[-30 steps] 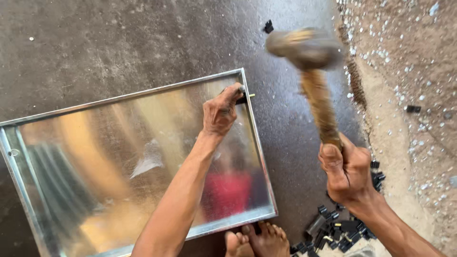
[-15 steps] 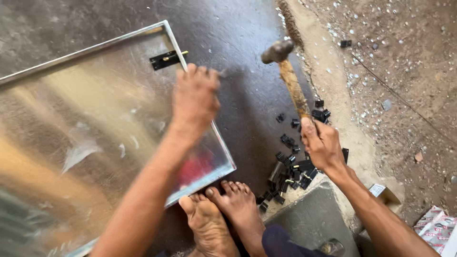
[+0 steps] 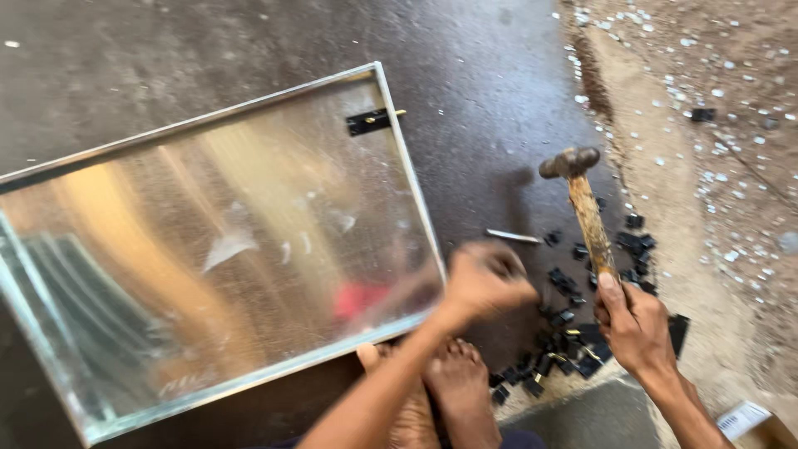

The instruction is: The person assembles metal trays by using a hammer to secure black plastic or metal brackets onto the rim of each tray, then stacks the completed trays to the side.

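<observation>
Left hand (image 3: 486, 281) off frame (image 3: 409, 179), now loosely fisted, empty, over clips (image 3: 565, 320). Right hand (image 3: 636, 324) still clenching hammer (image 3: 582, 204), lowered.

I see bare dark floor (image 3: 208, 50) open beyond the framed glass panel (image 3: 216, 249). To its right, black clips (image 3: 573, 324) litter the floor (a nail (image 3: 513, 237) too), crowding my right hand (image 3: 636, 328) and hammer (image 3: 586, 208).
</observation>
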